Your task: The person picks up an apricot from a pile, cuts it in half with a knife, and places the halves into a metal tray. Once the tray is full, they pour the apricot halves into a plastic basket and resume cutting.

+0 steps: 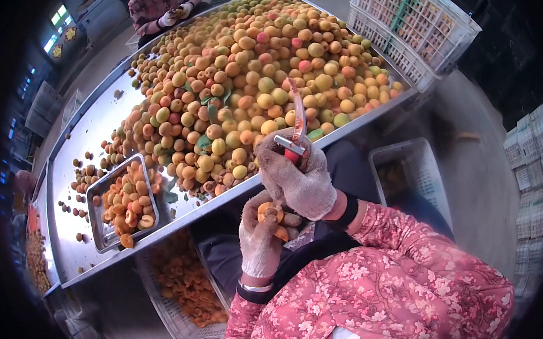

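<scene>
My right hand (304,180), in a soiled white knit glove, is closed around a metal hand tool (299,113). The tool's curved, orange-stained arm points up over the fruit, and a metal crosspiece and a red part show at the grip. Just below, my gloved left hand (261,236) holds a cut apricot (268,211), its orange flesh showing between the fingers. Both hands are close together in front of my lap, beside the table edge. Several whole apricots (244,101) are heaped on the metal table (120,105) beyond them.
A metal tray (92,213) of apricot halves sits on the table. Under the edge stands a crate (157,292) of more halves. A plastic crate (444,177) is at my right, stacked white crates (420,33) behind. Across the table is another person's gloved hand (168,18).
</scene>
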`<state>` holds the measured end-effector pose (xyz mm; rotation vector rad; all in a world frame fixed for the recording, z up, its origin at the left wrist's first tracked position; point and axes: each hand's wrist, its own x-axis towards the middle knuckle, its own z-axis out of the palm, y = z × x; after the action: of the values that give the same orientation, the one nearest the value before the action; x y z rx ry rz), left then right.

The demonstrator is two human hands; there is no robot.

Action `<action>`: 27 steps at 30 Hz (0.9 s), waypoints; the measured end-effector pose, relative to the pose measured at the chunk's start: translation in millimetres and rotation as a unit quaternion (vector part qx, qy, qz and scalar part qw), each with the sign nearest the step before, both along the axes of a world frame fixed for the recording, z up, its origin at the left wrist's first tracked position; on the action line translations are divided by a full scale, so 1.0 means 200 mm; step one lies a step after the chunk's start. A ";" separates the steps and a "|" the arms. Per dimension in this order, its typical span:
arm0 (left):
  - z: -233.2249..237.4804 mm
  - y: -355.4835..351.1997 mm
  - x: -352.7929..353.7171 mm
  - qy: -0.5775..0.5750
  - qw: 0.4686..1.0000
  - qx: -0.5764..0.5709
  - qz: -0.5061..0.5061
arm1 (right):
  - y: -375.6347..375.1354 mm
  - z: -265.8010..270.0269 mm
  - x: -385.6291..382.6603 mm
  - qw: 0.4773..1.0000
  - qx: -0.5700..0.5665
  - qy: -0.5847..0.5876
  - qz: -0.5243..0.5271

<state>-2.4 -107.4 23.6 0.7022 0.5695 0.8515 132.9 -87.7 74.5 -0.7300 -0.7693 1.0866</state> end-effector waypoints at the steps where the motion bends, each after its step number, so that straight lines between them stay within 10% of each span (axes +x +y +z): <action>1: 0.02 -0.01 0.01 0.016 1.000 0.006 0.017 | -0.01 0.00 0.00 1.000 0.013 -0.026 -0.004; 6: 0.02 -0.04 0.05 0.039 0.998 0.025 0.036 | -0.04 -0.01 0.01 0.995 0.030 -0.077 -0.060; 14: 0.01 -0.07 0.13 0.171 0.974 0.146 0.040 | 0.00 -0.11 0.11 0.965 -0.116 0.226 -0.060; 27: -0.02 0.10 0.13 0.361 0.740 0.567 -0.032 | 0.00 -0.30 0.23 0.884 -0.239 0.402 -0.020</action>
<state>23.8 -87.1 19.8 2.2400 0.6633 0.7881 178.6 -86.9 14.1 -0.6082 0.2387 1.4131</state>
